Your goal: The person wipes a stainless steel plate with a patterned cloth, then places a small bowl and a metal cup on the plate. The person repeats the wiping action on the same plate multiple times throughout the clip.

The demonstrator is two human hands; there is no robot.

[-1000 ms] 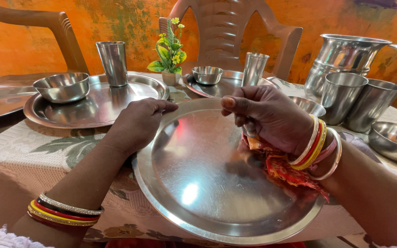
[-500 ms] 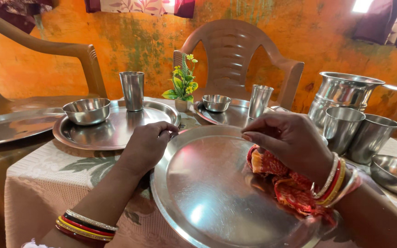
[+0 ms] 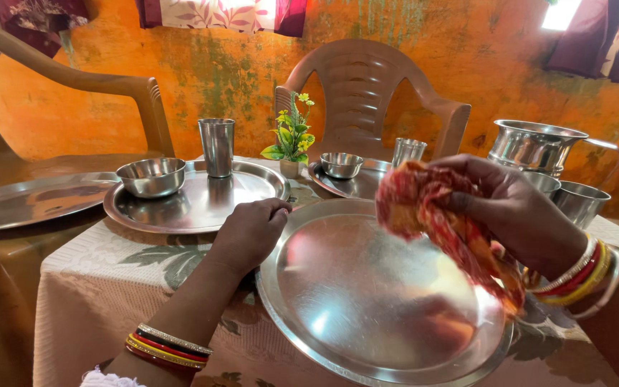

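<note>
Steel dominates my view: a large round stainless-steel plate [image 3: 377, 301] lies flat on the floral-patterned tablecloth [image 3: 102, 283] right in front of me, and it is the nearest thing to both hands. My left hand [image 3: 251, 233] rests at the plate's far-left rim, fingers curled down over the edge and touching it; I cannot tell whether they pinch the rim or only lie on it. My right hand [image 3: 514, 211] hangs above the right part of the plate, closed around a crumpled red and orange patterned cloth [image 3: 438, 215], whose loose end trails down towards the wrist; the cloth looks clear of the plate's surface, though it is blurred. Both forearms wear bangles of red, yellow and silver. Beyond my left hand sits a second round steel plate [image 3: 238, 197] carrying a small steel bowl [image 3: 152, 176] and an upright steel tumbler [image 3: 217, 147]. A little pot of yellow artificial flowers [image 3: 291, 136] stands between that plate and a third plate [image 3: 356, 185] with its own bowl and tumbler. Behind my right hand are a steel jug [image 3: 535, 147] and more steel cups [image 3: 580, 201], partly hidden. A brown plastic chair [image 3: 367, 86] faces me across the table.
</note>
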